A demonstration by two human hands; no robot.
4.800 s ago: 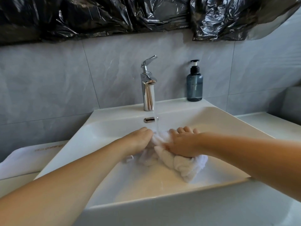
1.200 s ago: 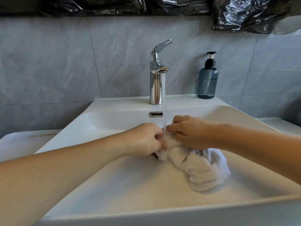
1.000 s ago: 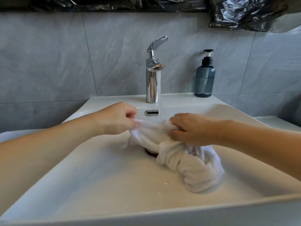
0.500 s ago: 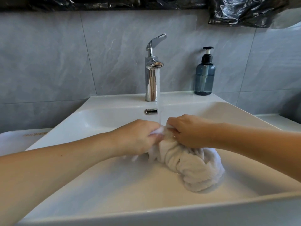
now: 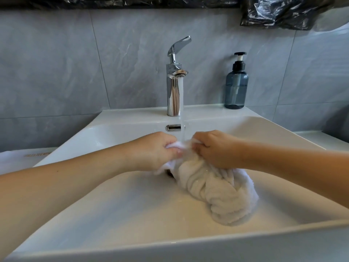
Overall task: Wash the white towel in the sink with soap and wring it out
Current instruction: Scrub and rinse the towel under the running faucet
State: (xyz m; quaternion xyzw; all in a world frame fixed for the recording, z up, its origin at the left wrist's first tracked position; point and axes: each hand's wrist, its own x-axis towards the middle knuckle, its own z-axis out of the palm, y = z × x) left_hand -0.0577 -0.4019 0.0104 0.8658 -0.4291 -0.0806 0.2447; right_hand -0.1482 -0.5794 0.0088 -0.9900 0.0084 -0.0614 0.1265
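Observation:
The white towel point(image 5: 215, 193) lies bunched and wet in the white sink point(image 5: 117, 208), its bulk trailing toward the front right. My left hand point(image 5: 156, 152) and my right hand point(image 5: 213, 148) each grip a fold of the towel, close together, directly under the running water. The stream falls from the chrome tap point(image 5: 174, 86) onto the cloth between my hands. A blue pump soap bottle point(image 5: 236, 86) stands on the sink's back ledge at the right.
Grey tiled wall rises behind the sink. Black plastic sheeting point(image 5: 283, 12) hangs along the top. A folded white cloth point(image 5: 20, 159) lies on the counter at the left. A white ledge point(image 5: 321, 138) runs at the right.
The left hand pulled a towel fold out to the left about a second ago, then came back beside the right hand. Water keeps running and the towel's bulk stays put.

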